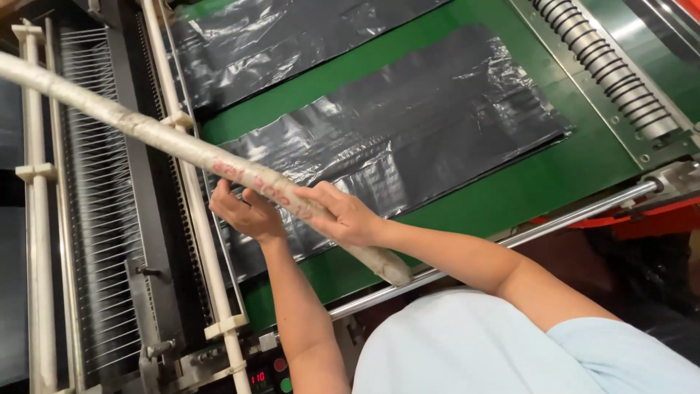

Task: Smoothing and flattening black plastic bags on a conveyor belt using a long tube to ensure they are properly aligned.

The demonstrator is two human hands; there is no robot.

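Long pale rod (197, 149) runs from upper left to lower centre of frame. Left hand (244, 211) cups it from beneath, fingers curled; right hand (343, 215) grips from above. Black plastic sheets (408, 124) lie on green belt (583, 164), centre and upper frame.

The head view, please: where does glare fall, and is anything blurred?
In the head view, glare streaks the crinkled black plastic sheet on the green belt; the metal rod shines; the wrapped long pole, held by the left hand and right hand, stays sharp; nothing looks notably blurred.
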